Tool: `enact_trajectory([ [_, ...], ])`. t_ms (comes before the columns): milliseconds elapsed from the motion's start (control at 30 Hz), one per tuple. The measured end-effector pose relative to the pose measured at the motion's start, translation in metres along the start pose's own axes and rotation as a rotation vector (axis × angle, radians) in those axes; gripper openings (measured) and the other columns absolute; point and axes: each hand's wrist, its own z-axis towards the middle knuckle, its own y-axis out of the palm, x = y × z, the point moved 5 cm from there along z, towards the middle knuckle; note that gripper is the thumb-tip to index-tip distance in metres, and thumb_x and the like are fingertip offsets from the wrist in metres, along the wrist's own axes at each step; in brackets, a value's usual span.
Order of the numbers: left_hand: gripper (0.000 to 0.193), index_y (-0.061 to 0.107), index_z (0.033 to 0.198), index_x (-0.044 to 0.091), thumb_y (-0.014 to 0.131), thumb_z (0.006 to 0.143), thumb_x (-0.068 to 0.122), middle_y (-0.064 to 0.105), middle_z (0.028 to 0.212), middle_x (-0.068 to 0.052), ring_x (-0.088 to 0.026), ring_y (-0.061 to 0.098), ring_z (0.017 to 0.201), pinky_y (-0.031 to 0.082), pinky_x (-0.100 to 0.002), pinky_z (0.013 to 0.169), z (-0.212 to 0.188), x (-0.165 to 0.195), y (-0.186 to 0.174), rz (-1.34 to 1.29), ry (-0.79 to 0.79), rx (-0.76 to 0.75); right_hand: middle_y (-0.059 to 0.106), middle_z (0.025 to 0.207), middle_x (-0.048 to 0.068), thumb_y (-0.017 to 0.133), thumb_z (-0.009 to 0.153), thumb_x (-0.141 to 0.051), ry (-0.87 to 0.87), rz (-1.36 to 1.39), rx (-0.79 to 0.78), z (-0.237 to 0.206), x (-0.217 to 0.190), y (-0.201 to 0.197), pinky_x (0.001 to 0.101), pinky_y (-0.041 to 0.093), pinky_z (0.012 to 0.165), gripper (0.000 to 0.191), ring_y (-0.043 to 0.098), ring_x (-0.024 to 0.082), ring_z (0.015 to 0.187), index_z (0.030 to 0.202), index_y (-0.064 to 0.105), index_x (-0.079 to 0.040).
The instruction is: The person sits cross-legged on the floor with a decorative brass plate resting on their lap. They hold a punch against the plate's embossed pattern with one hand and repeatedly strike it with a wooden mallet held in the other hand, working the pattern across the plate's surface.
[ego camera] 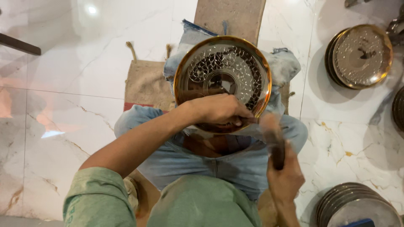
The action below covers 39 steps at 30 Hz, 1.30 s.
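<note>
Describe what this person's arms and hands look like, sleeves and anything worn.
Both hands are bare, with no gloves, rings or watch visible. The left arm is uncovered up to a short, pale green sleeve at the shoulder. The right hand shows only to the wrist, also uncovered.

The engraved plate [223, 71] was glossy brass-coloured metal, its stamped pattern catching light. The floor [71, 84] was polished, veined marble. The mat [145, 84] looked like coarse jute; the jeans [235, 162] were worn, frayed denim.

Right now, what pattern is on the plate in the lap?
Head view: the round brass plate has a golden rim and rings of small scale-like punched marks around a plain centre.
</note>
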Motion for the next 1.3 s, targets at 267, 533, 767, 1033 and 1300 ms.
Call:
enact_trajectory([
  [267,0.036,0.067,0.127,0.008,0.073,0.093,0.013,0.077,0.111,-0.01,-0.027,0.074,0.096,0.059,-0.039,0.083,-0.017,-0.008,-0.026,-0.102,-0.065,0.46,0.07,0.112,0.016,0.084,0.085,-0.012,0.179,0.246,0.026,-0.002,-0.005,0.005,0.0401,0.055,0.084,0.077,0.07,0.026,0.097,0.151,0.045,-0.003],
  [533,0.031,0.061,0.123,0.001,0.074,0.094,0.006,0.076,0.101,-0.007,-0.015,0.075,0.091,0.061,-0.029,0.081,-0.101,-0.024,-0.025,-0.206,-0.418,1.266,0.071,0.115,0.018,0.085,0.085,-0.013,0.135,0.587,-0.01,0.068,-0.042,0.028,0.0398,0.055,0.093,0.078,0.069,0.026,0.103,0.151,0.045,-0.002],
  [767,0.019,0.062,0.111,0.0,0.074,0.097,0.006,0.073,0.102,-0.01,-0.015,0.075,0.094,0.061,-0.029,0.082,-0.096,-0.016,-0.001,-0.137,-0.373,1.312,0.071,0.123,0.018,0.085,0.086,-0.008,-0.029,0.531,-0.002,0.107,-0.067,0.015,0.0415,0.055,0.095,0.084,0.07,0.028,0.11,0.158,0.041,-0.005],
  [1033,0.039,0.061,0.125,0.004,0.077,0.09,0.009,0.075,0.106,-0.014,-0.024,0.076,0.097,0.059,-0.036,0.087,-0.042,-0.015,-0.028,-0.19,-0.272,0.699,0.061,0.13,0.009,0.078,0.098,0.001,-0.047,1.242,0.412,0.091,-0.033,-0.029,0.0346,0.062,0.106,0.1,0.069,0.018,0.107,0.156,-0.003,-0.007],
  [1300,0.056,0.061,0.138,0.015,0.074,0.084,0.007,0.077,0.111,-0.01,-0.029,0.075,0.096,0.056,-0.043,0.086,-0.004,-0.024,-0.032,0.01,-0.204,0.195,0.067,0.11,0.013,0.073,0.089,0.006,0.148,0.804,-0.082,0.075,-0.004,-0.041,0.0336,0.054,0.092,0.113,0.066,0.019,0.102,0.173,0.0,-0.008],
])
